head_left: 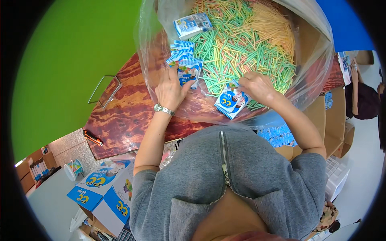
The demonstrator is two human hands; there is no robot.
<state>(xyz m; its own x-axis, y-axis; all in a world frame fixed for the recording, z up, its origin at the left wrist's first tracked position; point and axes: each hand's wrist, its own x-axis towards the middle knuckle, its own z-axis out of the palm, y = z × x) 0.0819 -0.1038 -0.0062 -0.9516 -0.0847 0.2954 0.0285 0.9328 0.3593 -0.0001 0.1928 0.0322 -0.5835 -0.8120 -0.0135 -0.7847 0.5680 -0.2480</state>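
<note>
Presently, the blue-and-white printed sachet [229,101] lies at the near edge of the heap of sticks [237,50], long axis slanted, serrated end pointing near-left. Sachet: flat, rectangular, glossy film. Sticks: thin, straight, pastel. The right hand [259,89] pinches the sachet's far end; the left hand [168,90], thumb and fingers apart, touches the sachet stack [189,71] left of the heap.

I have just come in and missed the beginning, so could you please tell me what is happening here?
A person works over an open clear bag of pastel sticks on a table. The left hand rests at several overlapping blue-and-white packets; the right hand touches another packet at the near edge of the sticks. One more packet lies farther back.
</note>
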